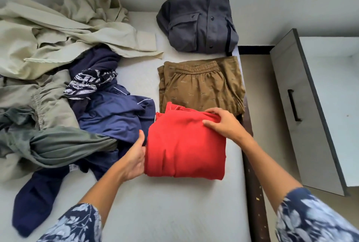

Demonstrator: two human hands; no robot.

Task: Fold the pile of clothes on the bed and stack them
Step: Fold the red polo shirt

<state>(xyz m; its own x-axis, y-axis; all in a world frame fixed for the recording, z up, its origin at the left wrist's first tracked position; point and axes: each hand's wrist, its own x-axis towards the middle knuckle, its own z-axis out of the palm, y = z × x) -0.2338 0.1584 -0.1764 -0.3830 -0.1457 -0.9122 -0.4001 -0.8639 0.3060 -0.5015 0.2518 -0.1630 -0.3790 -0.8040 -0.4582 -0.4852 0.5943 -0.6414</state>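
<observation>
Two hands on one folded red cotton garment [185, 144]: left hand [136, 156] fingers hidden beneath its edge, grip unclear; right hand [223, 123] fingers straight, pressing top. Three folded garments on white bed [155, 212].

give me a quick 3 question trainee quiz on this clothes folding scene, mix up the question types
1. True or false: the red garment overlaps the near edge of the folded brown shorts.
2. Multiple choice: which folded item lies farthest from the person? A) red garment B) brown shorts C) grey shirt
3. Fill in: the unfolded pile lies on the person's ____ side of the bed.

Key:
1. True.
2. C.
3. Left. Both hands are on the red garment: left hand at its left edge, right hand on top.
</observation>
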